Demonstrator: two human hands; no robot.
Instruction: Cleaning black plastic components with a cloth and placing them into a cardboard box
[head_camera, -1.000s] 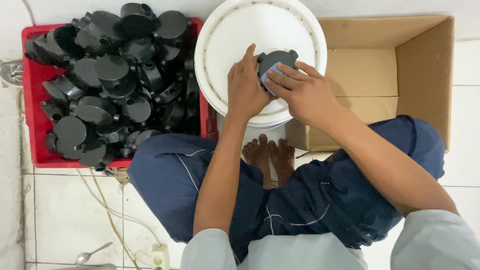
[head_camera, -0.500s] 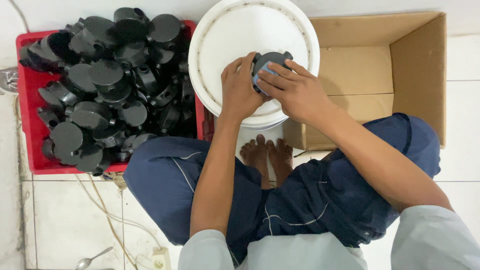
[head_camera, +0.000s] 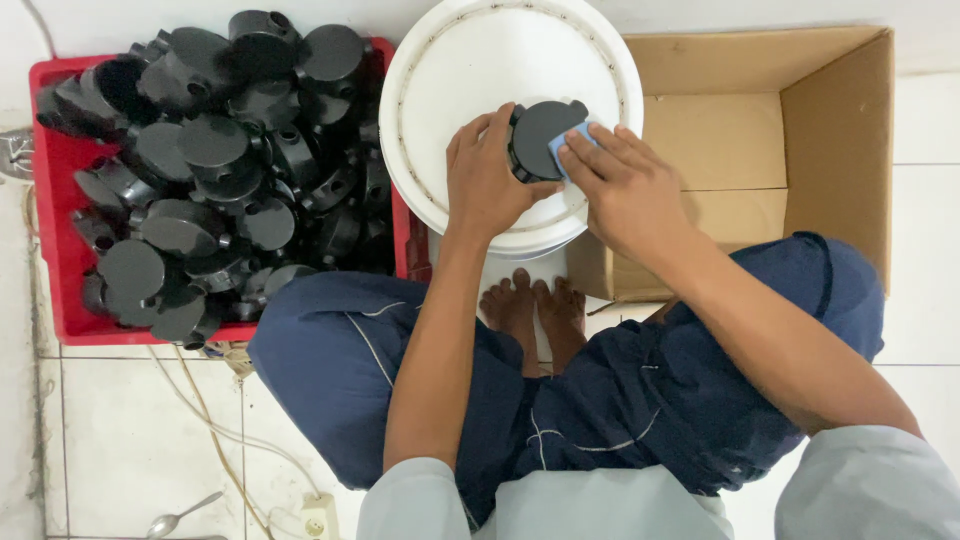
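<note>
Black round housing (head_camera: 545, 135) sits on the white bucket lid (head_camera: 480, 90), red crate (head_camera: 60, 250) of similar parts left of it, cardboard box (head_camera: 800, 130) right; left hand (head_camera: 490, 180) grips it, right hand (head_camera: 625, 190) presses a blue pad (head_camera: 562, 150) against it

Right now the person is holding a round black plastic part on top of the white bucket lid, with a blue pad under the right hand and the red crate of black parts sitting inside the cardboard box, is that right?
Not quite. The red crate is not inside the cardboard box; the head view shows it on the floor on the opposite side of the white bucket lid. The rest holds: the left hand steadies the round black plastic part while the right hand presses the blue pad.
</note>
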